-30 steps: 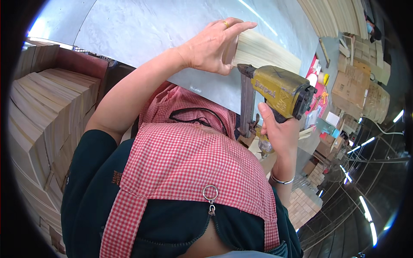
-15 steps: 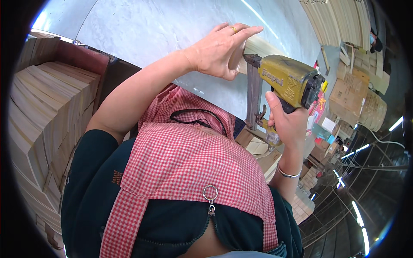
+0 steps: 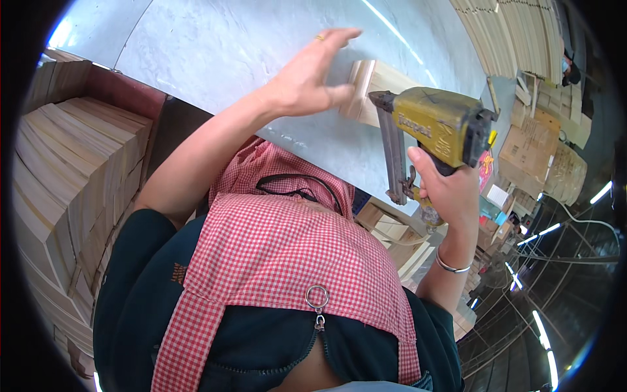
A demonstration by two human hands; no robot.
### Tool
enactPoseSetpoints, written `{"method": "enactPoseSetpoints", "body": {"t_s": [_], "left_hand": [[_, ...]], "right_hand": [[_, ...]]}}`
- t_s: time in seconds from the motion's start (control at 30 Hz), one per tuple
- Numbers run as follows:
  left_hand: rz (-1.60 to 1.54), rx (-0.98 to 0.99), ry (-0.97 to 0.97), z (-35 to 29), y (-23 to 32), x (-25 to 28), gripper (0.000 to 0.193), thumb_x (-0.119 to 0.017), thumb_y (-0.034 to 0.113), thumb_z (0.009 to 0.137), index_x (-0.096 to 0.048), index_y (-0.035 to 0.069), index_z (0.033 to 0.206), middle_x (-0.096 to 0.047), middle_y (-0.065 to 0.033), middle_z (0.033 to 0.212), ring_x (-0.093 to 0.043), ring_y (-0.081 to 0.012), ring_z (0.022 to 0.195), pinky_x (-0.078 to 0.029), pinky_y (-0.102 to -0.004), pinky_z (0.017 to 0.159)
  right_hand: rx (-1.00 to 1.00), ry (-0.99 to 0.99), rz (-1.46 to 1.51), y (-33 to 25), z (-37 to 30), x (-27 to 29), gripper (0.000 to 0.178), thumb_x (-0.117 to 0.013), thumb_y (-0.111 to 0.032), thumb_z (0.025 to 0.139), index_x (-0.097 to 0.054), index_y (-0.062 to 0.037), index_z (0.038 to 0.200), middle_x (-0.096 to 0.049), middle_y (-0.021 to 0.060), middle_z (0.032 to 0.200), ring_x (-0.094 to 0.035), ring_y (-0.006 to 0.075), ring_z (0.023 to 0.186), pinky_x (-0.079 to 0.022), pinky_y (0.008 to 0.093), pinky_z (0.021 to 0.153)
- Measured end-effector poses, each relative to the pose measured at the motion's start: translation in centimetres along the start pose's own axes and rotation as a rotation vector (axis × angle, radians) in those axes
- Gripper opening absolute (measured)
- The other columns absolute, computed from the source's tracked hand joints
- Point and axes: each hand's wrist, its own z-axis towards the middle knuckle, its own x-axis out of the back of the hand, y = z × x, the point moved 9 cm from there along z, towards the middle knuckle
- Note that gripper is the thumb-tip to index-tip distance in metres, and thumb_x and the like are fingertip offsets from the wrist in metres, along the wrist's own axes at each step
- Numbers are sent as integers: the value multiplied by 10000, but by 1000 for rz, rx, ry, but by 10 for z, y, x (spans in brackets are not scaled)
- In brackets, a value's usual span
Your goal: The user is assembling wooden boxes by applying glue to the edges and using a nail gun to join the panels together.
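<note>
My left hand point(image 3: 308, 81) rests on the end of a pale wooden piece point(image 3: 382, 85) lying on the grey metal worktable point(image 3: 215, 46), thumb against its side and fingers stretched out over it. My right hand point(image 3: 444, 193) grips the handle of a yellow pneumatic nail gun point(image 3: 434, 130). The gun's nose sits against the near end of the wooden piece, just right of my left thumb. A red checked apron covers my chest below.
Tall stacks of light wooden slats point(image 3: 65, 176) stand at my left. More wooden pieces point(image 3: 392, 232) lie under the table edge. Cardboard boxes point(image 3: 542, 150) and bundles of curved wooden strips point(image 3: 516, 39) fill the right and far side.
My left hand has shifted from lying flat over the wooden piece to holding its end with fingers spread. The nail gun has risen and come up against the piece.
</note>
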Motion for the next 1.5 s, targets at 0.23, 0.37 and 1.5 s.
{"method": "enactPoseSetpoints", "body": {"t_s": [0.23, 0.37, 1.5], "left_hand": [[-94, 510, 12, 15, -26, -10, 477, -698, 201, 797, -538, -44, 1174, -635, -194, 1022, -648, -303, 895, -561, -407, 812], [-147, 587, 6, 14, -28, -20, 393, -685, 192, 809, -542, -34, 1097, -631, -175, 965, -646, -289, 859, -557, -397, 776], [703, -205, 167, 23, 68, -31, 540, -760, 295, 798, -572, 1, 1210, -578, -186, 1145, -553, -312, 1080, -431, -475, 1002]], "right_hand": [[-90, 16, 56, -4, 18, 17, 268, -799, -165, 858, -684, 20, 1014, -679, 49, 721, -571, 132, 489, -446, 251, 441], [-71, 12, 100, 0, 29, 17, 268, -792, -180, 869, -683, 25, 1002, -642, 32, 664, -508, 103, 426, -397, 234, 395], [-85, 167, 190, 51, 28, 60, 227, -772, -179, 883, -662, 9, 944, -572, 0, 588, -465, 85, 414, -394, 229, 393]]}}
